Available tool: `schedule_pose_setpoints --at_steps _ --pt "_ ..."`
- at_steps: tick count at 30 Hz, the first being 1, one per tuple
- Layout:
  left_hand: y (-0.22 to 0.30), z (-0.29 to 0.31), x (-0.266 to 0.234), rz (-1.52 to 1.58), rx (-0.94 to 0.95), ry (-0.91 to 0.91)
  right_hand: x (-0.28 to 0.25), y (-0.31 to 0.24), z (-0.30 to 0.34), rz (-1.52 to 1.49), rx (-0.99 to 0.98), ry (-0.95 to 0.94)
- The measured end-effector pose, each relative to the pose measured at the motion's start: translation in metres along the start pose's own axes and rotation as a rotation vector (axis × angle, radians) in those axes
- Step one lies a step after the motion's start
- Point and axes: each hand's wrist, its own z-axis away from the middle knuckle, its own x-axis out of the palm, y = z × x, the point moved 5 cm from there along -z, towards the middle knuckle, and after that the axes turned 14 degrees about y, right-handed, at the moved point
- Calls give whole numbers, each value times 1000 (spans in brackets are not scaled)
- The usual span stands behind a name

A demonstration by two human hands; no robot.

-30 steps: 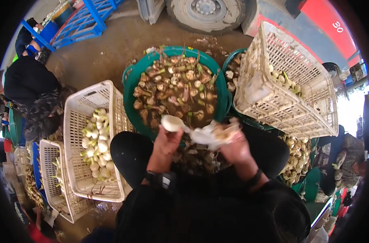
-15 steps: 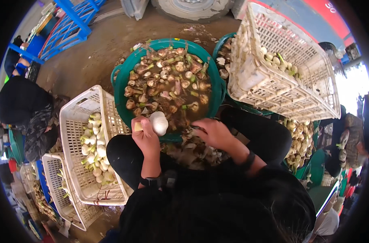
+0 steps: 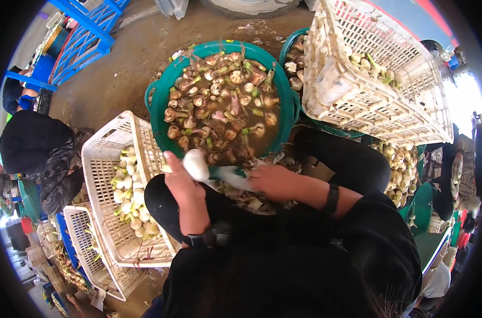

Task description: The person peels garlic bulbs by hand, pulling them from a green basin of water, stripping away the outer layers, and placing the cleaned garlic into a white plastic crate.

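Note:
My left hand (image 3: 184, 185) is closed on a peeled white garlic bulb (image 3: 196, 165), its pale cut stem showing past the thumb side. My right hand (image 3: 275, 183) is closed on a knife (image 3: 233, 178); the blade is smeared by motion and points left toward the bulb without visibly touching it. Both hands are above my lap, at the near rim of a green tub (image 3: 164, 132). Muddy water fills the tub, with many unpeeled garlic bulbs (image 3: 220, 114) in it. Loose peelings (image 3: 257, 204) lie between my legs.
To my left stands a white plastic crate (image 3: 100, 222) with peeled garlic, a second crate (image 3: 82, 249) beside it. Another white crate (image 3: 341, 90) sits raised at right, above more garlic (image 3: 397, 167). A person in black (image 3: 32, 140) is at far left, near a blue metal frame (image 3: 90, 47).
My right hand has swung left and slightly down, bringing the knife near the bulb. The left hand has shifted a little left and down with the garlic. The view has tilted slightly.

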Motion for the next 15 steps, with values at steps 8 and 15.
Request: schedule_pose_setpoints --at_steps 8,15 --pt "78 1 -65 -293 226 632 0 34 -64 -275 477 87" --pt "72 -14 -75 -459 1136 350 102 210 -39 440 602 -147"
